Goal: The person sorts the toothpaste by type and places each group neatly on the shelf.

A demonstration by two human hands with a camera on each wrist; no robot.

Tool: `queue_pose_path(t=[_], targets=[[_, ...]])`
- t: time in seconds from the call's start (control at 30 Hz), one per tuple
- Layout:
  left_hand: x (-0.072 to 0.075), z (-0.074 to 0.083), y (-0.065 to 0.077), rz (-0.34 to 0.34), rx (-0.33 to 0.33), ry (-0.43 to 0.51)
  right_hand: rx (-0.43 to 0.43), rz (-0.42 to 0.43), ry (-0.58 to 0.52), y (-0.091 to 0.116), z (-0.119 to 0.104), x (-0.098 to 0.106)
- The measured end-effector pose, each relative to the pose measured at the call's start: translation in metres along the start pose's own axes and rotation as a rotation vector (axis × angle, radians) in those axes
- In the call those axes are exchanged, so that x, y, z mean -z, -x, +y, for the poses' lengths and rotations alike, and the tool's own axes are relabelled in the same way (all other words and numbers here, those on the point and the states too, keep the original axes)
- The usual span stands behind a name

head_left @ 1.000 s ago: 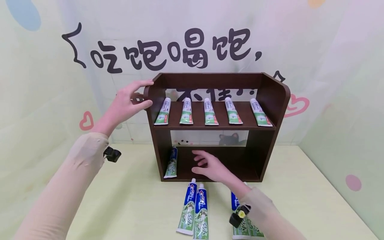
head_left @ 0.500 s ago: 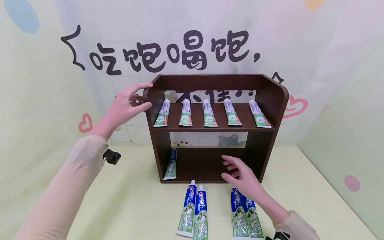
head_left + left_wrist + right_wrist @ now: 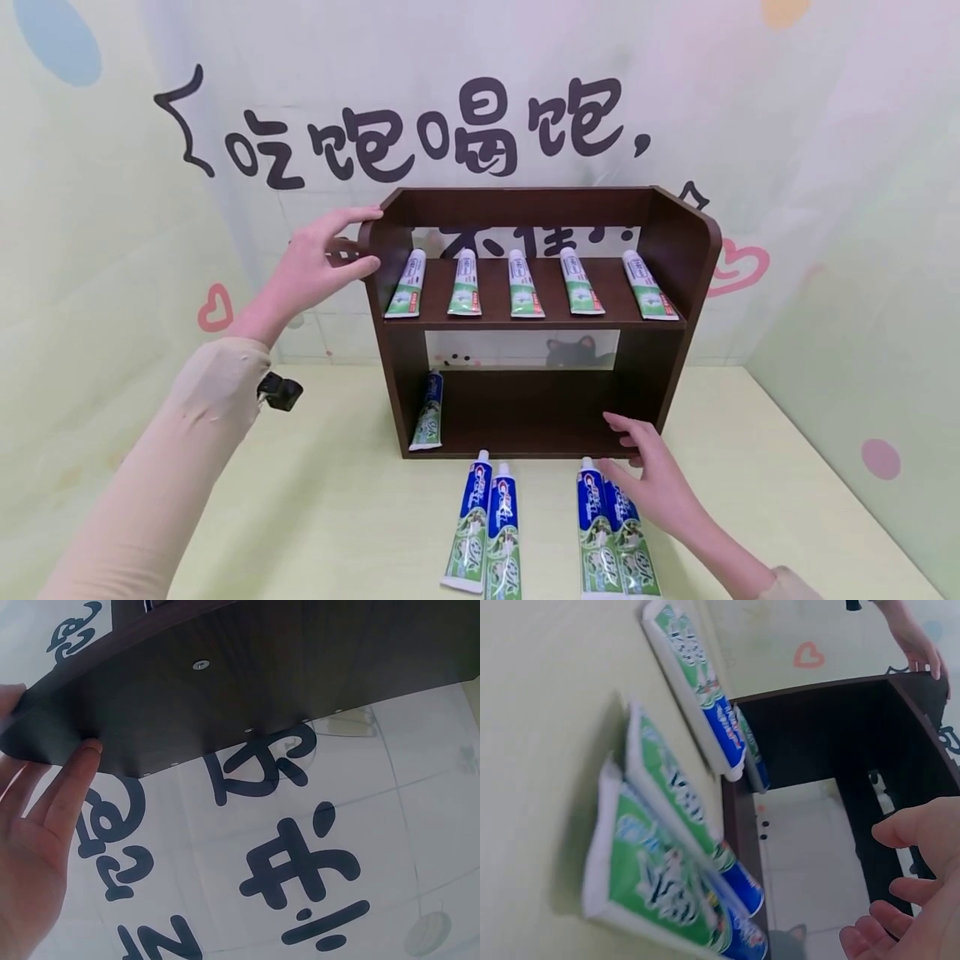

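Note:
My left hand holds the upper left side panel of a dark brown two-tier shelf; in the left wrist view its fingers lie along the panel's outer face. My right hand, fingers loosely bent and holding nothing, hovers over the right pair of blue-and-green toothpaste tubes, partly covering the rearmost tube. Beside that one lies another toothpaste tube. A second pair, a left tube and its neighbour, lies in front of the shelf. One blue-and-green tube leans inside the lower tier's left end.
Several white-and-green toothpaste tubes stand in a spaced row on the upper tier, the middle one among them. The pale yellow table extends around the shelf. Behind is a printed curtain with black lettering.
My right hand has moved right and toward me, from in front of the lower tier to over the right pair of tubes. The left hand keeps its place on the shelf.

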State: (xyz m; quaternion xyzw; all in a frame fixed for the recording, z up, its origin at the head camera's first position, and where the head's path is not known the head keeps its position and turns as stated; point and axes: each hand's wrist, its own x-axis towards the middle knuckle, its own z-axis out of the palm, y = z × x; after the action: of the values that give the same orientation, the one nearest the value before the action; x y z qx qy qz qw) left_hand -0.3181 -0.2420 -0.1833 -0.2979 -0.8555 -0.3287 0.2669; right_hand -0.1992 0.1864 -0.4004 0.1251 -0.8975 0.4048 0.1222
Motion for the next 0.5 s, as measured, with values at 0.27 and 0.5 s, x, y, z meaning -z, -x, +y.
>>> queue_pose_path(t=[0.27,0.5], targets=[[0.001,0.001,0.000,-0.010,0.006,-0.022,-0.049,-0.027,0.015,0.013,0.017,0.004],[0.001,0.000,0.000,-0.019,0.020,-0.003,-0.093,-0.052,0.010,0.019,0.027,0.001]])
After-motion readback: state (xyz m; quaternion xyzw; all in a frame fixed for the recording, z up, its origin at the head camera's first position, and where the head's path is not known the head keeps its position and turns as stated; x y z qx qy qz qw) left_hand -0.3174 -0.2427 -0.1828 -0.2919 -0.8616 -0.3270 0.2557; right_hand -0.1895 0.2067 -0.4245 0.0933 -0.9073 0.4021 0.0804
